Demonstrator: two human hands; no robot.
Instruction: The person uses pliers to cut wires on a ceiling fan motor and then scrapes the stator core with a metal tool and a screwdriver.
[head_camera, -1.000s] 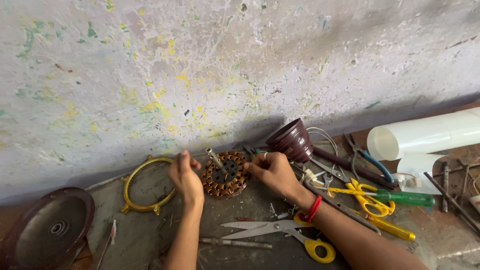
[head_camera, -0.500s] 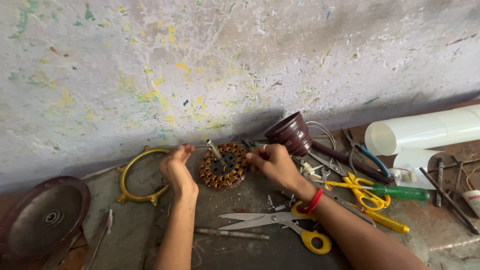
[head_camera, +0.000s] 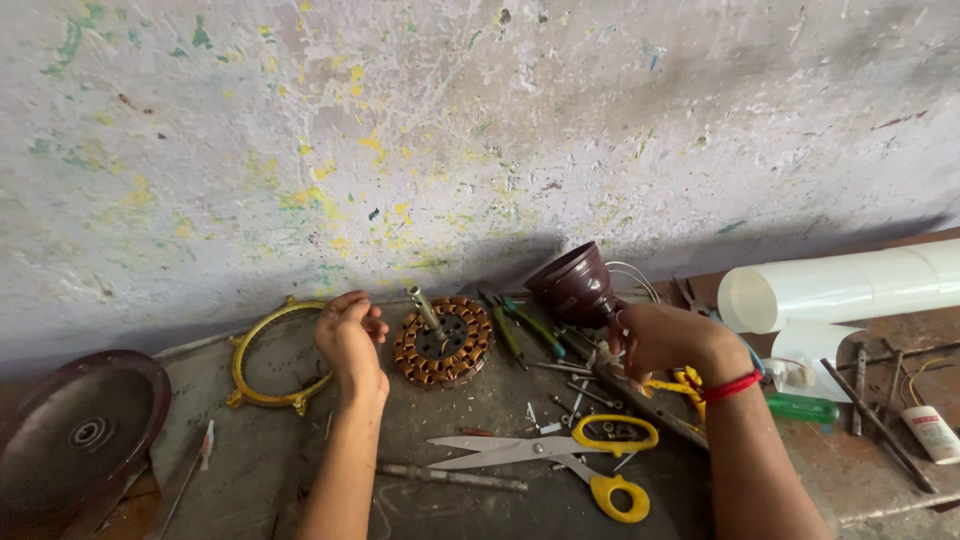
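Note:
A round motor stator (head_camera: 443, 345) with copper windings and a short shaft lies on the bench by the wall. My left hand (head_camera: 350, 338) hovers just left of it, fingers curled together, with nothing visible in them. My right hand (head_camera: 662, 342), with a red thread at the wrist, sits to the stator's right. Its fingers bend down beside a dark brown funnel-shaped cover (head_camera: 572, 285) and over loose tools. Whether it grips anything is hidden.
A yellow metal ring (head_camera: 240, 372) lies left of my left hand, and a dark red dome cover (head_camera: 80, 430) at far left. Yellow-handled scissors (head_camera: 610, 440) and a metal rod (head_camera: 450, 477) lie in front. Screwdrivers (head_camera: 507, 332), a white roll (head_camera: 840, 285) and a white tube (head_camera: 930, 430) are at right.
Both hands have come off the stator. My left hand pulled back to the left, and my right hand moved right toward the brown cover and the tools.

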